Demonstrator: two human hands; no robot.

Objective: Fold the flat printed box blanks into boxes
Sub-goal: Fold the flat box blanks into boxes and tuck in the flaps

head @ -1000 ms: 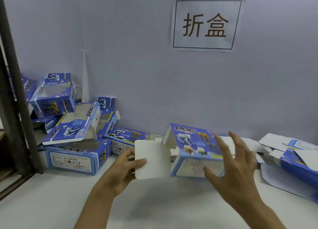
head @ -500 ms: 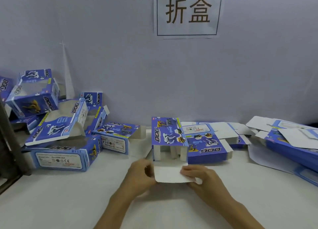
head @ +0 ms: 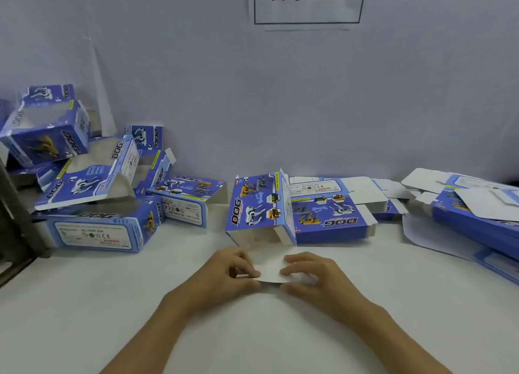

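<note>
White end flap (head: 270, 269) of the half-erected box (head: 259, 209) is pinched by left hand (head: 228, 275) and right hand (head: 314, 275), likely for tucking.

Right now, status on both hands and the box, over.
Left hand and right hand both pinch the white flap. Half-formed box stands open-ended on the table. Flat blanks touching behind it, nothing blocking.

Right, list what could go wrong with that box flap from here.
1. Both hands, left hand and right hand, pinch the white flap near its free edge; uneven pull could crease it off the score line.
2. The half-formed box stands open beside the stack of flat blanks; a push could tip it onto them.
3. The box's open end looks unsupported and may collapse as the flap tucks in.
</note>
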